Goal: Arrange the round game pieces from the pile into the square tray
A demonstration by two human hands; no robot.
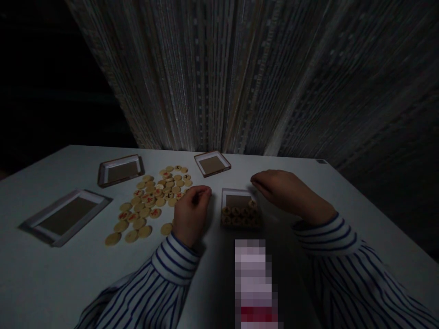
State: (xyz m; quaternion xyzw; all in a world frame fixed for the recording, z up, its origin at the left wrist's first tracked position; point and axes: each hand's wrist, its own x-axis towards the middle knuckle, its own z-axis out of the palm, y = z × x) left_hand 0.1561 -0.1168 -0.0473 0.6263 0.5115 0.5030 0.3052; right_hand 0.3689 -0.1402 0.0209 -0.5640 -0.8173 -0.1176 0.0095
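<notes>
Discs, round, tan, wooden-looking, lie left of half-curled left hand; right hand nearly closed; can't tell either's hold. Best seat discs flat, in rows, inside grey-floored rectangular box between hands.

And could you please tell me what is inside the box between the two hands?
The box holds dark-marked round pieces in rows along its near side, with one farther back at the right. Part of its floor shows; anything beneath the pieces is hidden.
</notes>
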